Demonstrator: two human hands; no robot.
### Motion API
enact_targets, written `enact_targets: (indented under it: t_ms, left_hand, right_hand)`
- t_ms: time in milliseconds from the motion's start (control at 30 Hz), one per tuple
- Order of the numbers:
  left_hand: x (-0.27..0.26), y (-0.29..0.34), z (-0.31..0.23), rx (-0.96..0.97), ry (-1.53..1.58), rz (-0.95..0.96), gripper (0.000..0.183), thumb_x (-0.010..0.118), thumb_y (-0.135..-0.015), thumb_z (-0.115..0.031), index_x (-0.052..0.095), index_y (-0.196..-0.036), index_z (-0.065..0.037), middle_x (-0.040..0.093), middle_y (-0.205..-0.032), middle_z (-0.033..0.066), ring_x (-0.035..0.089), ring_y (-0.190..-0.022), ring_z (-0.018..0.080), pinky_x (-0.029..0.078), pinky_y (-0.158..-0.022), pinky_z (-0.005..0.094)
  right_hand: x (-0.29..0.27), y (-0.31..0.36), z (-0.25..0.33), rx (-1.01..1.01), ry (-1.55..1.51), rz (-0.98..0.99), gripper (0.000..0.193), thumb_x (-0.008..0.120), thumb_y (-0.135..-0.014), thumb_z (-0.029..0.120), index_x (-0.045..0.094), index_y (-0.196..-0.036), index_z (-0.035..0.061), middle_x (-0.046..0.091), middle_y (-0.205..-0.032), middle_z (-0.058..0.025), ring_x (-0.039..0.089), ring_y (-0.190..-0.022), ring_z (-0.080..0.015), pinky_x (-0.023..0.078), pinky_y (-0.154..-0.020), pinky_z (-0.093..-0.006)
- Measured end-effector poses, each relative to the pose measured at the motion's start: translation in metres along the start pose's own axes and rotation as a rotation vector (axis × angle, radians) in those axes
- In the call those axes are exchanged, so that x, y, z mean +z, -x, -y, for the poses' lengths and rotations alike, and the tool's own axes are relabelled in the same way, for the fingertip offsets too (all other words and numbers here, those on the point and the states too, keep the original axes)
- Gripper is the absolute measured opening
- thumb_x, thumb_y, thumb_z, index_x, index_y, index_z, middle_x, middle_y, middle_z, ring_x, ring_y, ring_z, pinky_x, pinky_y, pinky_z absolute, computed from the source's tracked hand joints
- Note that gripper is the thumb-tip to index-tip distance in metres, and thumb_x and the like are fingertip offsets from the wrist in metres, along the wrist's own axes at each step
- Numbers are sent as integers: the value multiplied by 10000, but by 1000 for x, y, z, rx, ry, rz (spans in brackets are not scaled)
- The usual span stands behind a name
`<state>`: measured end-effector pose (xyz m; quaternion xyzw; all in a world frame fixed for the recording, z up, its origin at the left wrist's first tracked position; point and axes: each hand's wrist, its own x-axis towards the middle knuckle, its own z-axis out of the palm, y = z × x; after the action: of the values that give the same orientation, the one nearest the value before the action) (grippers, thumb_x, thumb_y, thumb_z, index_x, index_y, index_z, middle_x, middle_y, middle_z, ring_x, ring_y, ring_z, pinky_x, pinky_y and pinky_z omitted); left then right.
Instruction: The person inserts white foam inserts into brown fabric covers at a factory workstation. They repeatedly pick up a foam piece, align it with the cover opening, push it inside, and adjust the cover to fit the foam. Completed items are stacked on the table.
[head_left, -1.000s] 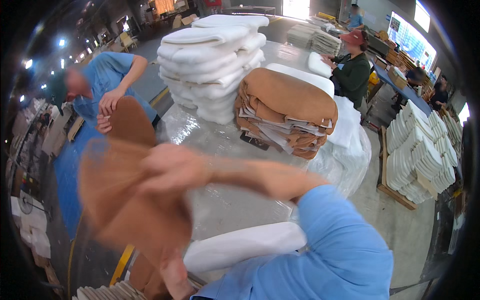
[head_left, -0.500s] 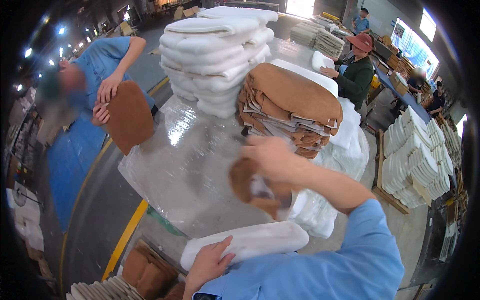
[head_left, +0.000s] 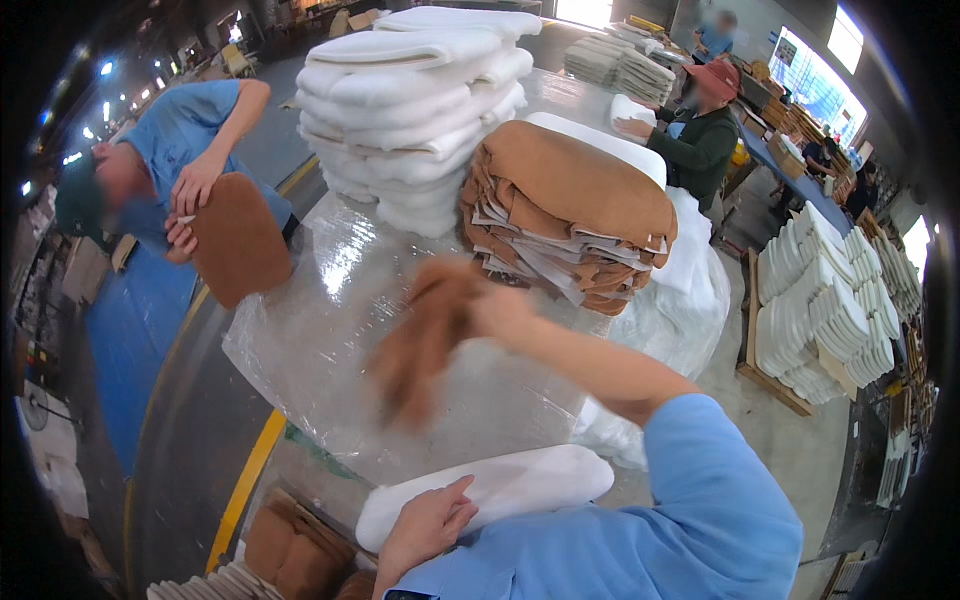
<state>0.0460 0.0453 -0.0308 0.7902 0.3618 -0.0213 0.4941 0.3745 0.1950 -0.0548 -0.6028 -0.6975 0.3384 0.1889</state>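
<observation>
My right hand (head_left: 503,312) is shut on a brown fabric cover (head_left: 425,340), which hangs blurred in motion over the plastic-wrapped table (head_left: 320,330). My left hand (head_left: 425,527) rests with fingers spread on a long white foam pad (head_left: 520,482) at the table's near edge. Just beyond my right hand sits a stack of folded brown covers (head_left: 575,205). Behind it stands a tall stack of white foam pads (head_left: 410,105).
A person in a blue shirt (head_left: 180,150) at the left holds a brown-covered pad (head_left: 240,250). Another in a red cap (head_left: 700,130) works at the far side. White foam stacks (head_left: 820,310) fill a pallet at right. More brown covers (head_left: 290,545) lie low left by a yellow floor line (head_left: 245,480).
My right hand swung the brown cover from the far left across to the table's middle, in front of the brown stack. My left hand came up onto the white foam pad.
</observation>
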Motion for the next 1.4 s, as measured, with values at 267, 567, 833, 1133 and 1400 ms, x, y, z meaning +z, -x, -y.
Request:
enact_targets:
  t_ms: [267,567,833,1133,1400]
  left_hand:
    - [-12,6,7,-28,-18,-2,549,670,-1024,-336,580,-1489,-59,762,-1127,189,690,-1086,409,544,-933,473]
    - [-5,17,17,290,-224,163,772,808,-892,-239,486,-1580,-108,643,-1422,185,623,-1274,387,476,-1079,486]
    - [24,28,7,100,-547,113,914,832,-832,-159,399,-1635,-197,551,-1552,136,561,-1362,380,410,-1164,535]
    - [26,0,16,204,-307,-27,683,751,-815,-125,583,-1477,-140,684,-1365,154,653,-1226,397,537,-1047,473]
    - [33,15,-5,18,-297,-62,645,731,-792,-122,636,-1430,-144,701,-1372,143,653,-1257,364,538,-1047,467]
  right_hand:
    - [-24,328,-171,901,490,389,315,615,-941,269,750,-1082,21,785,-1048,-154,745,-1000,-325,586,-836,-427]
    - [-100,357,-162,1091,-10,82,316,754,-856,152,793,-1147,37,758,-937,-34,692,-844,-191,566,-735,-350]
    - [-100,305,-116,831,-193,-136,192,755,-855,82,769,-1041,38,652,-750,32,609,-708,-106,476,-583,-309]
    - [-120,269,-93,364,-319,-532,351,740,-882,-7,705,-1230,26,755,-979,-23,709,-839,-128,557,-709,-310]
    - [-126,220,-63,189,-754,-416,331,738,-940,6,656,-1258,44,744,-1118,-31,690,-1021,-105,553,-892,-275]
